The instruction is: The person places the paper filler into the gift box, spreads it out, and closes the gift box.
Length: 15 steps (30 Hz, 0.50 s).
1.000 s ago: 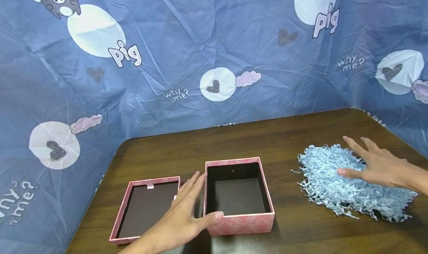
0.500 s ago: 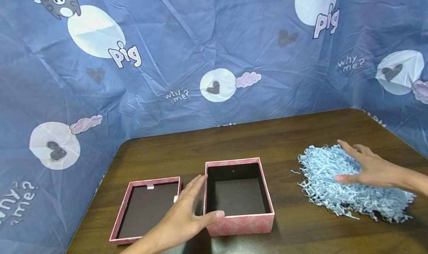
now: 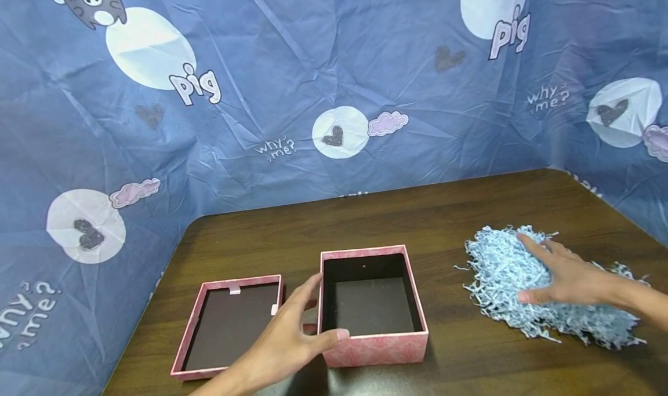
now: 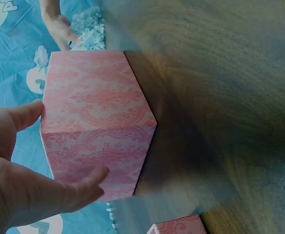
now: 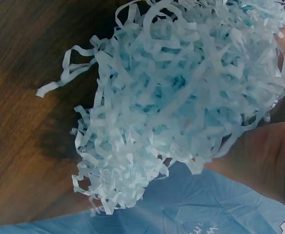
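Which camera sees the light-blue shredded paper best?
Right wrist: the light-blue shredded paper looms close, its strips clear. The head view shows it smaller, partly behind the right hand; left wrist, only a small patch.

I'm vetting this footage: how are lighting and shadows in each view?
Head: fairly even light, pale glare on the near table; left wrist: hazy, bluish, dark shadow beside the pink box; right wrist: dark shadow beside the blue paper shreds.
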### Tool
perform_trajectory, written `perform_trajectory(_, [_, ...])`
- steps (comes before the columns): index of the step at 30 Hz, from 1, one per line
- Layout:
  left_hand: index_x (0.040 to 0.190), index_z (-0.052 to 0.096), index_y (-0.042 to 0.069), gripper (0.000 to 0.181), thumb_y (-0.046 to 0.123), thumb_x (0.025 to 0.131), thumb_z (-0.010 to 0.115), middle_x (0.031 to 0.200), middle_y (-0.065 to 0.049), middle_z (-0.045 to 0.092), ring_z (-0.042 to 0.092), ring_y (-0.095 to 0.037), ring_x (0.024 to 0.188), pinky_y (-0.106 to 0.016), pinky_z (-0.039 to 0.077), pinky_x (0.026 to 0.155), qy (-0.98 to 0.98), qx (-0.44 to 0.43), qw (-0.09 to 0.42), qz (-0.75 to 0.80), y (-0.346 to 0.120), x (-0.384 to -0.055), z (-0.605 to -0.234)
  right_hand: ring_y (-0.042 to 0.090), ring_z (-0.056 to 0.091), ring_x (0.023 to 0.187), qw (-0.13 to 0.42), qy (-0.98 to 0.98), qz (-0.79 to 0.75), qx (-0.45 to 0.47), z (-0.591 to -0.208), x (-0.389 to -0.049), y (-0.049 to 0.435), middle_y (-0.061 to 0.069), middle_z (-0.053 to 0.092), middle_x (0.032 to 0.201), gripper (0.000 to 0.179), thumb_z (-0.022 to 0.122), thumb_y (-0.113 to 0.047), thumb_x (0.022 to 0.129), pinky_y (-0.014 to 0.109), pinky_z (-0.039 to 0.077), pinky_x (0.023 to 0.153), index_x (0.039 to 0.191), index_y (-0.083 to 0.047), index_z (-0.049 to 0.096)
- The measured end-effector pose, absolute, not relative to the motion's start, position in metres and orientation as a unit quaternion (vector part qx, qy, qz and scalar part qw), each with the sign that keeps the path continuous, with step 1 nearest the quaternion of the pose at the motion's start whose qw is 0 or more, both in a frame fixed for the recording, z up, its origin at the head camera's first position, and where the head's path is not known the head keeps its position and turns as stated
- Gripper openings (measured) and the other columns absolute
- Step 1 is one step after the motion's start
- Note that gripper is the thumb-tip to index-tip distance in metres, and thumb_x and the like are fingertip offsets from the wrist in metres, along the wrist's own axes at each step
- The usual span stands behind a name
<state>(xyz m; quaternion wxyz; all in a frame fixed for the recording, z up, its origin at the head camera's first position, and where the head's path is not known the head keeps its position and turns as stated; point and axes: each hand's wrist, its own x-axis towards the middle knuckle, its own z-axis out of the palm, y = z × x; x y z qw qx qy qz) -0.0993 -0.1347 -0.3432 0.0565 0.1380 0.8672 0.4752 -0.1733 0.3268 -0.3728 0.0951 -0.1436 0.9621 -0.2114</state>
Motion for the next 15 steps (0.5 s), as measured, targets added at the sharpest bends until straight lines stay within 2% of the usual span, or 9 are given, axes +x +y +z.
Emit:
perform_trajectory(7, [0.151,0.026,0.010,0.093,0.027,0.078,0.081,0.151,-0.017,0.032,0.051,-0.040,0.122,-0.032,0.055,0.086,0.839,0.139,0.076,0.521,-0.135,-0.100,-0.345,0.075,0.017,0.117,0.079,0.965,-0.194,-0.160,-0.380,-0.171,0.327,0.053,0.011,0.136,0.123,0.080,-0.045,0.071,0.085,0.019,0.081,0.154,-0.009,-0.003])
perform_trajectory(15, [0.150,0.027,0.008,0.091,0.025,0.079,0.081,0.148,-0.020,0.036,0.050,-0.042,0.122,-0.030,0.054,0.086,0.829,0.139,0.078,0.536,-0.135,-0.099,-0.347,0.073,0.019,0.117,0.075,0.966,-0.184,-0.162,-0.385,-0.171,0.330,0.053,0.012,0.134,0.126,0.081,-0.049,0.065,0.084,0.022,0.082,0.153,-0.006,0.002])
